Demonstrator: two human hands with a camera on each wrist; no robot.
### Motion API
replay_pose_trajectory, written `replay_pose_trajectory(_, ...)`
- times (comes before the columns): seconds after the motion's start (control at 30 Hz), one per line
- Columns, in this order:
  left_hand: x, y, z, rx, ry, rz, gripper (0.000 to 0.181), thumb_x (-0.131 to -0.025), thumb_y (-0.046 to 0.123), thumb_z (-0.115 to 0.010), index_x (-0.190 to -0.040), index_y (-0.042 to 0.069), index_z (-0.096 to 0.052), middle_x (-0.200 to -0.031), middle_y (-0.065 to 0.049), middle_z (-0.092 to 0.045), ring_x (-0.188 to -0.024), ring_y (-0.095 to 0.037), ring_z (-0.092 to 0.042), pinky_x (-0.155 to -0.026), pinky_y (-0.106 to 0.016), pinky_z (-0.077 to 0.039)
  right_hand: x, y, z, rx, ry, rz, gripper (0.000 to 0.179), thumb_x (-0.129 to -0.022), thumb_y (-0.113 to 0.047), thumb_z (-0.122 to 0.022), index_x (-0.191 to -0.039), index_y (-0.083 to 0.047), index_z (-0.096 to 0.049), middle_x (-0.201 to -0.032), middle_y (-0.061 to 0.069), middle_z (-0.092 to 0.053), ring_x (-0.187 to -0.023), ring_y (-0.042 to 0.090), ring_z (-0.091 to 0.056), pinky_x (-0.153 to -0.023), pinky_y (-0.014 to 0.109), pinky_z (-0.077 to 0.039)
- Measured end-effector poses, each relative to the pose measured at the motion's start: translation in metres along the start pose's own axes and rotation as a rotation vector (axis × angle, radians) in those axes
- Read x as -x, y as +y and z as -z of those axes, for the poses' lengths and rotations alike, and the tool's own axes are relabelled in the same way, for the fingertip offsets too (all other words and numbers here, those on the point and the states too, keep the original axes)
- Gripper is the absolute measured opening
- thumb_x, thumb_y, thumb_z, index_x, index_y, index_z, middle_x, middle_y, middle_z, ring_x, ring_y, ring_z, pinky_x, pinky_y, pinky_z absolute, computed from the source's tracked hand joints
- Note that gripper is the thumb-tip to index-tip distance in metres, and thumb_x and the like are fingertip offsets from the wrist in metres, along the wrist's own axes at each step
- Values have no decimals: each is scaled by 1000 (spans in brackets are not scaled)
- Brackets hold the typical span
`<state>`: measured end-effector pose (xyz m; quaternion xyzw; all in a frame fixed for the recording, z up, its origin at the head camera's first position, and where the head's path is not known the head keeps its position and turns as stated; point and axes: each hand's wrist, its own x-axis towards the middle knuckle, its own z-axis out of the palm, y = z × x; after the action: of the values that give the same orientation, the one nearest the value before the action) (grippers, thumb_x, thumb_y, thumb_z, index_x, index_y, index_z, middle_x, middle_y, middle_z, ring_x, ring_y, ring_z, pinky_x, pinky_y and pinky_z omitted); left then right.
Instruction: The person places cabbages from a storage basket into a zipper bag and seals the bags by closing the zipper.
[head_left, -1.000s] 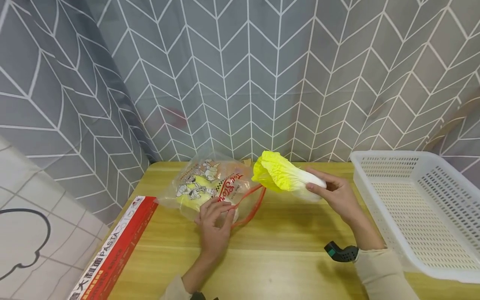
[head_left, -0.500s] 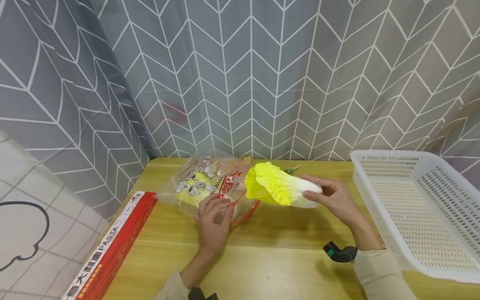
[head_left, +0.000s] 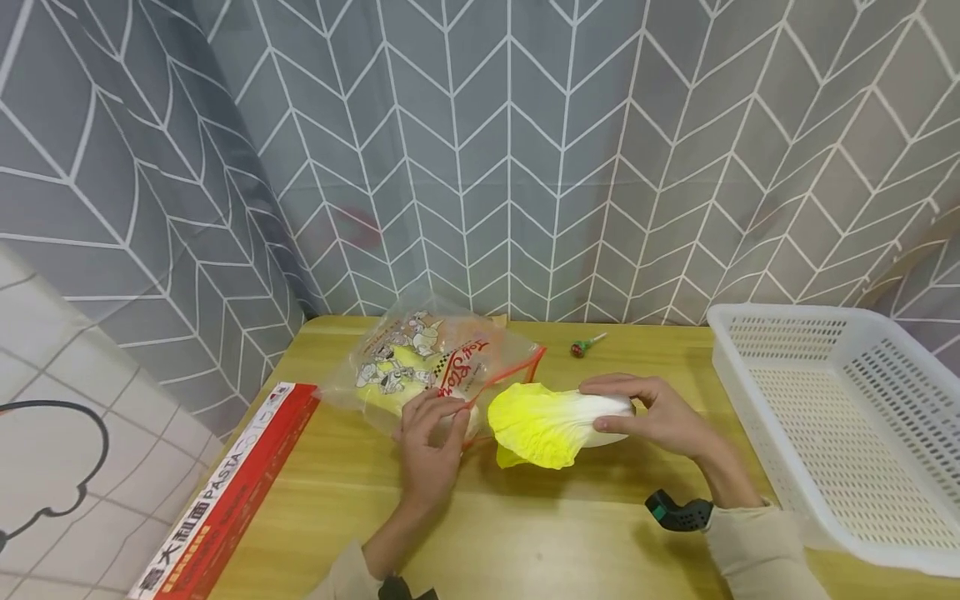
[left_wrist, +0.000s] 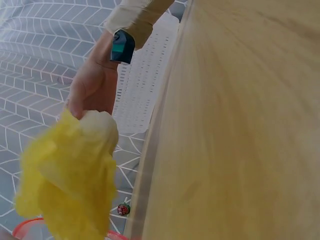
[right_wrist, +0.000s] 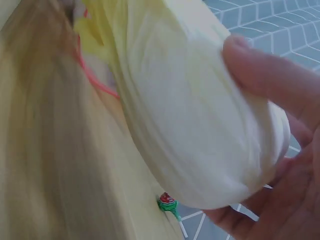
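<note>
My right hand (head_left: 663, 421) grips a Chinese cabbage (head_left: 543, 423) by its white base, thumb on the near side. Its yellow leafy end points left and overlaps the mouth of a clear printed plastic bag (head_left: 480, 350). In the right wrist view the fingers wrap the rounded base of the cabbage (right_wrist: 192, 115). My left hand (head_left: 429, 450) pinches the bag's red rim between thumb and fingers. Another pale yellow-green, cabbage-like shape (head_left: 382, 396) shows through the film inside the bag.
A white perforated plastic basket (head_left: 772, 467) stands on the right of the wooden table (head_left: 525, 542). A lollipop (head_left: 579, 348) in a red and green wrapper lies towards the back. Along the left edge is a red and white pasta box (head_left: 232, 483); a patterned grey curtain (head_left: 487, 167) hangs behind.
My right hand has lowered the cabbage and drawn it slightly left, tilting the leafy end down. The lollipop behind is now uncovered. The left hand keeps its hold on the rim.
</note>
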<state>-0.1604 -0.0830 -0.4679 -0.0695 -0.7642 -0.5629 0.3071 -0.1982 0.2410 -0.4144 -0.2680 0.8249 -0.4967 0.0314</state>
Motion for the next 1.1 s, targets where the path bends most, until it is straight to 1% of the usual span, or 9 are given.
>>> replay_pose_trajectory(0.17,3,3,2,-7,7,-36,7,-93,15,-75,-97,20,-76,-107,4,-76,-130,-23,-51,-110,-55,-11,-3,-4,-10,132,59,68,42,-86,-19,-83,-126,-22,-73,-138,6,-66,-134,27,-54,-109,34,-42)
replay_pose_trajectory(0.23,4,4,2,-7,3,-56,7,-93,14,-74,-97,20,-76,-107,4,-76,-130,-24,-51,-110,-57,-10,-4,-7,-12,153,86,97,42,-85,-17,-83,-125,-21,-73,-139,9,-65,-134,33,-53,-108,35,-42)
replay_pose_trajectory(0.33,4,3,0,-3,-5,-83,9,-94,13,-72,-98,20,-75,-108,3,-76,-131,-25,-51,-110,-58,-9,-3,-12,-10,137,122,96,42,-85,-16,-83,-125,-21,-73,-139,8,-65,-134,28,-54,-106,26,-42)
replay_pose_trajectory(0.43,3,2,-2,6,-1,-107,11,-94,12,-72,-99,20,-75,-107,3,-76,-130,-25,-51,-109,-59,-10,-3,-15,-5,101,160,76,42,-85,-14,-83,-125,-20,-73,-136,6,-67,-131,11,-54,-104,18,-41)
replay_pose_trajectory(0.57,1,2,-3,14,6,-132,12,-94,10,-71,-100,20,-74,-106,2,-76,-129,-26,-53,-108,-57,-11,-4,-12,-5,47,210,59,43,-85,-11,-82,-127,-18,-72,-135,4,-67,-126,-2,-53,-103,18,-42)
replay_pose_trajectory(0.67,1,1,-3,22,15,-138,13,-94,8,-70,-101,19,-74,-106,1,-76,-127,-26,-54,-106,-52,-13,-7,-7,-13,22,229,73,44,-84,-10,-83,-126,-17,-73,-136,6,-66,-126,2,-53,-102,18,-42)
replay_pose_trajectory(0.77,2,0,-3,37,29,-135,14,-94,6,-69,-102,17,-74,-106,-1,-75,-126,-27,-55,-106,-46,-15,-9,-1,-21,64,211,106,44,-82,-11,-84,-124,-17,-74,-136,9,-65,-127,9,-53,-102,18,-41)
replay_pose_trajectory(0.97,2,-1,-3,47,41,-152,16,-93,2,-69,-103,14,-74,-106,-4,-75,-124,-27,-56,-105,-38,-17,-11,3,-31,183,201,160,42,-81,-12,-85,-122,-17,-75,-135,10,-67,-124,26,-55,-99,32,-45)
replay_pose_trajectory(1.1,3,-1,-3,43,46,-167,17,-92,0,-70,-103,13,-74,-105,-5,-75,-122,-27,-56,-104,-36,-18,-11,1,-32,208,185,154,43,-80,-14,-86,-121,-19,-76,-134,6,-68,-124,25,-56,-101,37,-46)
